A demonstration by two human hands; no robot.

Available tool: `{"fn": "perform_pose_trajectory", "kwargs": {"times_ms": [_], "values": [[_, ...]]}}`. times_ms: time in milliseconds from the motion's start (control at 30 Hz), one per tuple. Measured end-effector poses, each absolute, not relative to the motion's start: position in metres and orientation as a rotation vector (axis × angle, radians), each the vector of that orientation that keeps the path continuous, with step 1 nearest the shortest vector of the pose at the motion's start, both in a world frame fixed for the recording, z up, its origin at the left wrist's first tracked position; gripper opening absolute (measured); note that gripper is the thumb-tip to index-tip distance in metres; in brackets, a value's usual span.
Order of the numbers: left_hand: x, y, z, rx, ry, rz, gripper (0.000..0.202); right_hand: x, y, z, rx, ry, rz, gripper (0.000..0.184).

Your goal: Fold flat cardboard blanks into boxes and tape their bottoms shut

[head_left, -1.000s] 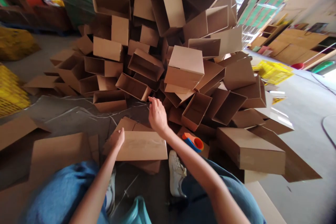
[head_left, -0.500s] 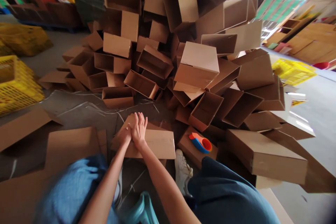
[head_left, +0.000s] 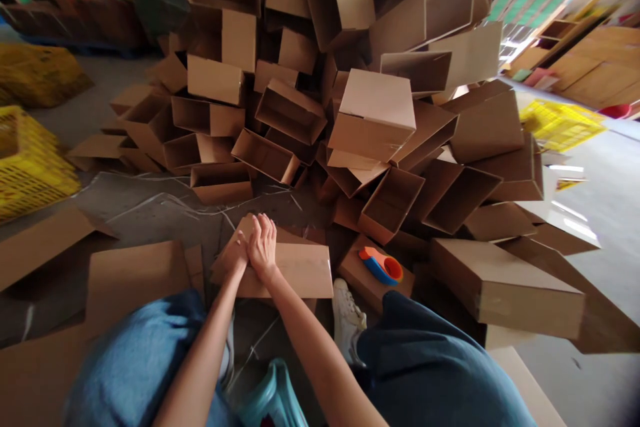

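Observation:
A brown cardboard box lies low on the floor between my feet, its flaps folded over. My left hand rests on the left part of its cardboard, fingers partly hidden by the other hand. Beside it, touching, my right hand lies flat on the box with fingers stretched forward. Neither hand wraps around anything. To the right, an orange and blue tape dispenser sits on another flat cardboard box, apart from my hands.
A big heap of open cardboard boxes rises ahead. Flattened cardboard lies at left, near a yellow crate. Another yellow crate stands at right. My white shoe is by the box; a turquoise plastic object is below.
The view has shifted slightly. Both hands stay on the box in nearly the same pose, and the box has barely moved.

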State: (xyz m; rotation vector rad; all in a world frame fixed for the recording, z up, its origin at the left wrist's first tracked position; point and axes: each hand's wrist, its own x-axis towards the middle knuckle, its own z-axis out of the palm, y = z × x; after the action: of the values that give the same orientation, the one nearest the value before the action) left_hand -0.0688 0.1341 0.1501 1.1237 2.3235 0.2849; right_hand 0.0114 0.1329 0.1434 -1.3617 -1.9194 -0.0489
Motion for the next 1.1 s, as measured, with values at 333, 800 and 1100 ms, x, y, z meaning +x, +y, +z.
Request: {"fn": "perform_pose_trajectory", "kwargs": {"times_ms": [333, 800, 1100], "values": [[-0.067, 0.135, 0.157, 1.006, 2.307, 0.31, 0.075, 0.046, 0.129, 0.142, -1.229, -2.134, -0.07, 0.049], [-0.06, 0.131, 0.173, 1.015, 2.348, 0.335, 0.074, 0.053, 0.136, 0.181, -1.268, -1.865, 0.014, 0.044], [-0.062, 0.13, 0.168, 0.998, 2.373, 0.289, 0.077, 0.08, 0.13, 0.179, -1.242, -1.847, -0.089, 0.042]]}}
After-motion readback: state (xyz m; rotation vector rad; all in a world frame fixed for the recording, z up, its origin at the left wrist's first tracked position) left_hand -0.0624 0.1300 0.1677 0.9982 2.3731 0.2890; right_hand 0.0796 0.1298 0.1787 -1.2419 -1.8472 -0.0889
